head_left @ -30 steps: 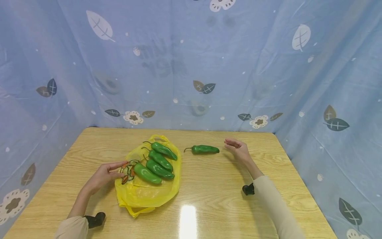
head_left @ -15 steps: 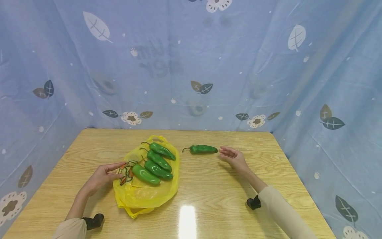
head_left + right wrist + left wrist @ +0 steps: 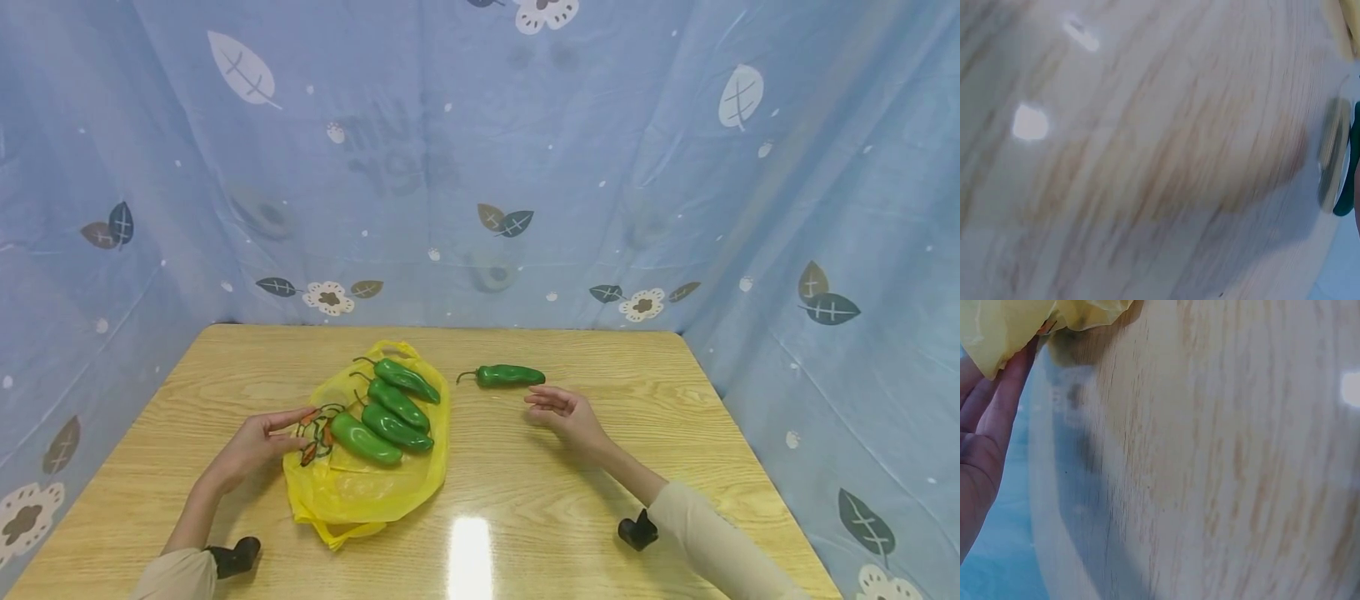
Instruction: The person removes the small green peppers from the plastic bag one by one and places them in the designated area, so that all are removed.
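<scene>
A yellow plastic bag (image 3: 375, 496) lies spread on the table's left half, with several green chili peppers (image 3: 393, 422) in a row on it. At the bag's left edge, my left hand (image 3: 255, 446) holds the thin film; in the left wrist view some of the bag (image 3: 1079, 314) drapes over the fingers (image 3: 1013, 394). Another green chili pepper (image 3: 512, 376) lies apart on the wood, right of the bag. Just below its tip is my right hand (image 3: 567, 417), fingers loosely bent, holding nothing. Part of that pepper (image 3: 1349, 175) shows at the right wrist view's edge.
The wooden table (image 3: 570, 525) has a bright glare spot near its front. A blue patterned curtain (image 3: 480, 167) surrounds its back and sides. Each wrist wears a small black device, one left (image 3: 234, 557) and one right (image 3: 637, 530).
My right hand has moved left and toward me, from beside the lone pepper's tip to just below it. The left hand, bag and peppers stay put; the head view shifts slightly.
</scene>
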Motion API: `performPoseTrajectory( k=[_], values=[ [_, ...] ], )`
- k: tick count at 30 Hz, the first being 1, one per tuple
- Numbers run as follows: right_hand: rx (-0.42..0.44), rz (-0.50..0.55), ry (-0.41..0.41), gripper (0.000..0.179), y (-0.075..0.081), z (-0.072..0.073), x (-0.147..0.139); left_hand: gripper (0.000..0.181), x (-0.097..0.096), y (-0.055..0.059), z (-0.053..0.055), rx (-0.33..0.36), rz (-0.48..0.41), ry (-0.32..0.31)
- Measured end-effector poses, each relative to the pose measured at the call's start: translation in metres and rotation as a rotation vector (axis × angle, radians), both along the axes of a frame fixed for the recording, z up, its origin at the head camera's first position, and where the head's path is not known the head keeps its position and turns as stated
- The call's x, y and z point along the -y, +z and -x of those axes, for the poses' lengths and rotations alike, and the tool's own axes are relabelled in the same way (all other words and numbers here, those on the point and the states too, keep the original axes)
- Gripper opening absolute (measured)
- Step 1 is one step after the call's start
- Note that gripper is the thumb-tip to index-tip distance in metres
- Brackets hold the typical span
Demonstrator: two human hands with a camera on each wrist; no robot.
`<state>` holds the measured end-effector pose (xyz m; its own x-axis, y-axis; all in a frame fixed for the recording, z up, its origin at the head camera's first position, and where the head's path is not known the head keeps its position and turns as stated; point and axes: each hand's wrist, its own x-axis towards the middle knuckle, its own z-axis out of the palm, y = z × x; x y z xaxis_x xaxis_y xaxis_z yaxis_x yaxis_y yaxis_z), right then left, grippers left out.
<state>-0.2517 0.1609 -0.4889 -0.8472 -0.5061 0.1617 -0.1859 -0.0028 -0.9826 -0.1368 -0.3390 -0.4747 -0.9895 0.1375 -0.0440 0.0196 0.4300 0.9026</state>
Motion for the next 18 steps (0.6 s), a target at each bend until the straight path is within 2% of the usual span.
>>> performPoseTrajectory(
  k=[18],
  values=[
    [0.038, 0.078, 0.007, 0.045, 0.007, -0.029, 0.033, 0.055, 0.0, -0.001, -0.001, -0.037, 0.018, -0.008]
  ],
)
